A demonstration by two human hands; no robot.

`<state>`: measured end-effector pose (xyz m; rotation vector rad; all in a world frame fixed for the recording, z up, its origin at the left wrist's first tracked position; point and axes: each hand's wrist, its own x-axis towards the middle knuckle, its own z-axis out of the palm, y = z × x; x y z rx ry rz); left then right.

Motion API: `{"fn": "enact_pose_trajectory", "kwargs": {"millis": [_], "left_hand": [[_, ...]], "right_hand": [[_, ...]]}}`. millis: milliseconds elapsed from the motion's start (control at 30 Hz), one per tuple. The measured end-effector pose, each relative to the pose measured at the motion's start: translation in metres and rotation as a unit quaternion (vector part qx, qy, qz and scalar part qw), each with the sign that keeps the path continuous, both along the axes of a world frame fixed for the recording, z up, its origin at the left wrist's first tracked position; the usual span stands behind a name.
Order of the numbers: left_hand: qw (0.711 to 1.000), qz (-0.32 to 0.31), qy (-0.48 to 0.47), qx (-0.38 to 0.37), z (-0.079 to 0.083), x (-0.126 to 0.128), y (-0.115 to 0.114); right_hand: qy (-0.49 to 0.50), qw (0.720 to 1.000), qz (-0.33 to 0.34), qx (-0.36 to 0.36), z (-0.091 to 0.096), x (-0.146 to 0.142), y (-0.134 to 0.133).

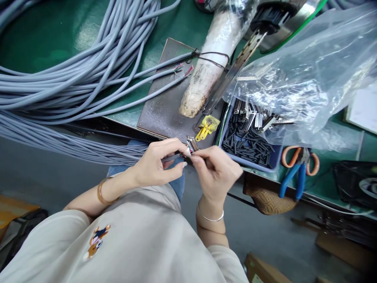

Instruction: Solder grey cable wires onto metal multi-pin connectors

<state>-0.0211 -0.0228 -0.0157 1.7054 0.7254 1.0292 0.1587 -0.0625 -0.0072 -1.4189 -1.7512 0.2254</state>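
My left hand [165, 161] is closed around the end of a grey cable [171, 158]. Short thin wires show at the cable's stripped tip, between the two hands. My right hand [216, 169] pinches thumb and forefinger together right at these wires; whatever lies between its fingertips is too small to make out. Just beyond the fingertips, at the edge of a dark board [159, 108], is a small metal multi-pin connector [192, 144]. A yellow clip-like piece [207, 127] lies on the board behind it.
Coiled grey cables [88, 86] fill the left. A wrapped white roll [206, 70] and a metal rod-like tool [235, 67] overhang the board. To the right are a blue bin [273, 165] of black tubes and connectors, a plastic bag [312, 78], pliers [302, 173] and scissor-like orange handles [291, 156].
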Motion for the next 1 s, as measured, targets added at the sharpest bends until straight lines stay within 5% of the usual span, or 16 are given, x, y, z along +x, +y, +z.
{"fn": "enact_pose_trajectory", "kwargs": {"millis": [100, 267, 433, 667, 800, 900, 1000], "left_hand": [[0.998, 0.006, -0.012, 0.056, -0.001, 0.0, 0.002], [0.992, 0.014, 0.006, 0.127, -0.005, -0.001, 0.002], [0.981, 0.046, 0.027, 0.184, -0.007, 0.0, -0.003], [0.998, 0.062, -0.026, 0.012, -0.006, 0.006, -0.008], [0.983, 0.102, -0.047, -0.143, -0.004, 0.01, -0.003], [0.968, 0.117, -0.063, -0.214, -0.001, 0.012, 0.003], [0.955, 0.099, -0.089, -0.264, 0.0, 0.011, 0.009]], "right_hand": [[0.054, 0.997, -0.054, -0.009, 0.002, 0.006, 0.001], [0.097, 0.986, 0.008, -0.137, 0.003, 0.008, 0.003], [0.162, 0.973, 0.0, -0.166, 0.001, 0.006, 0.001], [0.089, 0.988, -0.031, -0.119, 0.003, 0.004, 0.0], [0.07, 0.993, -0.087, 0.04, -0.001, 0.005, 0.004], [0.152, 0.958, -0.132, 0.202, -0.002, 0.006, 0.011], [0.15, 0.952, -0.137, 0.229, -0.001, 0.012, 0.013]]}}
